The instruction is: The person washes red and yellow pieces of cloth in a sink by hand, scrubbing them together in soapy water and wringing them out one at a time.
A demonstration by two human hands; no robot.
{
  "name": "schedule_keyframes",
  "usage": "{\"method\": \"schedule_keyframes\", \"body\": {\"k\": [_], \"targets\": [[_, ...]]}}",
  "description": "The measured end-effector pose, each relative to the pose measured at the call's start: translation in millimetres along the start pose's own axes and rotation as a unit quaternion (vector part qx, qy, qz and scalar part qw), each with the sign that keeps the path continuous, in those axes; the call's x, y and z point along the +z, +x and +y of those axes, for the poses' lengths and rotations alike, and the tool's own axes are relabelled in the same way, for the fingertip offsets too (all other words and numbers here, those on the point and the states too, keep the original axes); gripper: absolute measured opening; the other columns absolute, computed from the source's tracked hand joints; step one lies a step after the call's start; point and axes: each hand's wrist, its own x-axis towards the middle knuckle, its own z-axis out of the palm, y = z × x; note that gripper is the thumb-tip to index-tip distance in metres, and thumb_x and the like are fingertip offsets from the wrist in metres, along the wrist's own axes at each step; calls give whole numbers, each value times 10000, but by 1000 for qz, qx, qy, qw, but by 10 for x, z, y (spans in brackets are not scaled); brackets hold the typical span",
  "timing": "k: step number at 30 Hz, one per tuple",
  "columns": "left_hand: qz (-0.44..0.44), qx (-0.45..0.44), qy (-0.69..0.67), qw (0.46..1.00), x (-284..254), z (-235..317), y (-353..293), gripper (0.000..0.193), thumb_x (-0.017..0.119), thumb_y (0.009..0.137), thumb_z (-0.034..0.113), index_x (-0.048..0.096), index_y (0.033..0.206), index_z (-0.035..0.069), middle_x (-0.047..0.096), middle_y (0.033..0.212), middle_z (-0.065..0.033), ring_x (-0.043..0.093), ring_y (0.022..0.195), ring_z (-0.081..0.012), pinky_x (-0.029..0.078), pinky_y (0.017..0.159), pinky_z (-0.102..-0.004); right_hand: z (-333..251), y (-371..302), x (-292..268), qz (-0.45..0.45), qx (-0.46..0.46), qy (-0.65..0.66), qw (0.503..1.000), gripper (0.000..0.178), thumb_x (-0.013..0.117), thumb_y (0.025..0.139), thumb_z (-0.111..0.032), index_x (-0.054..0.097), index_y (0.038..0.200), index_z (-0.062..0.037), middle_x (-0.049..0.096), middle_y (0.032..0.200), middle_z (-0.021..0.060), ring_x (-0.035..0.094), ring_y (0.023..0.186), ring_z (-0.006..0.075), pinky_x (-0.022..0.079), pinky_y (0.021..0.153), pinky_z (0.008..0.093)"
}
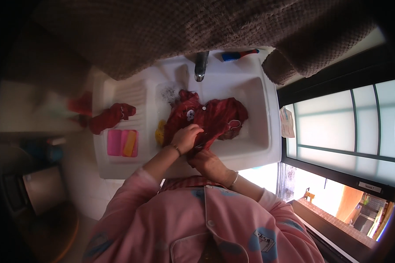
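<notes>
A wet dark red garment [226,111] lies bunched in the white sink basin [255,131]. It bears a small white button and a black-and-white printed patch. My left hand [187,137] is closed on the garment's near left part, fingers curled into the cloth. Closer to me, at the basin's front edge, my right hand [210,167] grips a lower fold of the same garment; its fingertips are partly hidden. Something yellow [159,133] shows beside the garment at the basin's left wall, and a patch of suds [169,94] sits behind it.
Left of the basin, a ribbed drainboard [129,98] carries another red cloth [107,119] and a pink soap dish [114,142] with a yellow-orange bar [129,143]. A tap [200,68] and a blue-and-red brush [239,55] are at the back. A brown towel [162,35] hangs overhead; a window [338,122] stands right.
</notes>
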Motion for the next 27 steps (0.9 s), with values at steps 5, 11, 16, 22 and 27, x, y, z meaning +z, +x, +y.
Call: {"method": "schedule_keyframes", "body": {"k": [5, 11, 16, 22, 27], "targets": [[-72, -87, 28, 993, 297, -235, 260, 364, 528, 807, 89, 515, 1168, 125, 500, 1205, -90, 502, 1089, -306, 430, 907, -378, 21, 40, -8, 3, -21, 27, 999, 212, 616, 673, -71, 630, 885, -80, 546, 801, 84, 540, 816, 255, 453, 761, 357], [-261, -202, 233, 915, -121, -258, 59, 247, 548, 807, 175, 572, 1044, 108, 515, 1137, -109, 527, 1020, -322, 447, 853, -408, 268, -22, -271, -18, 75, 227, 971, 177, 592, 738, -80, 618, 910, -47, 605, 896, 118, 571, 834, 305, 471, 740, 377], [-82, -154, 248, 953, -104, -470, -281, 201, 512, 841, 175, 585, 1008, 90, 546, 986, -132, 557, 859, -349, 463, 735, -440, 1321, -103, 40, 87, 172, -92, 977, 161, 560, 788, -137, 628, 922, -78, 610, 944, 113, 561, 930, 298, 474, 780, 386], [-20, -176, 246, 953, -401, -238, -400, 235, 494, 871, 187, 572, 1062, 74, 570, 981, -162, 562, 869, -358, 470, 722, -421, 1384, -24, 166, -139, 325, -207, 912, 201, 544, 798, -209, 641, 948, -118, 614, 926, 96, 582, 913, 304, 478, 781, 391], [231, -101, 92, 963, -727, -482, -613, 257, 512, 884, 205, 572, 1107, 92, 588, 1095, -137, 588, 916, -308, 474, 785, -365, 1189, -193, -805, 25, 255, -72, 964, 231, 583, 774, -156, 648, 985, -90, 628, 916, 131, 615, 841, 278, 488, 764, 369]]}}
